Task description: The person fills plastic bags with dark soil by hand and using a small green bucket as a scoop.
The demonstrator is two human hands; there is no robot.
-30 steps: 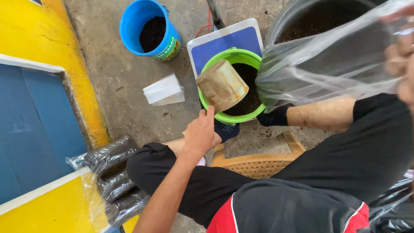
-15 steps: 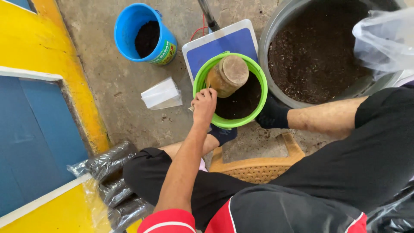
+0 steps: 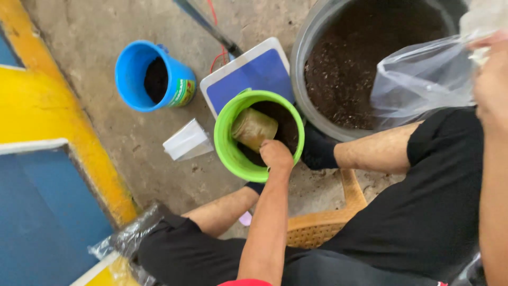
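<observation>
The left hand [image 3: 275,154] is clenched on a tan scoop can [image 3: 254,128] inside the green bucket [image 3: 228,153], over dark soil. The right hand [image 3: 489,79] grasps a clear plastic bag [image 3: 418,85]. The can is judged stiff and light, heavier once filled; the bag limp and slippery, best held at its mouth.

My left hand [image 3: 275,154] reaches straight forward on an extended arm, fingers curled shut in a grip. My right hand [image 3: 492,79] is raised at the right edge, fingers pinched closed.
</observation>
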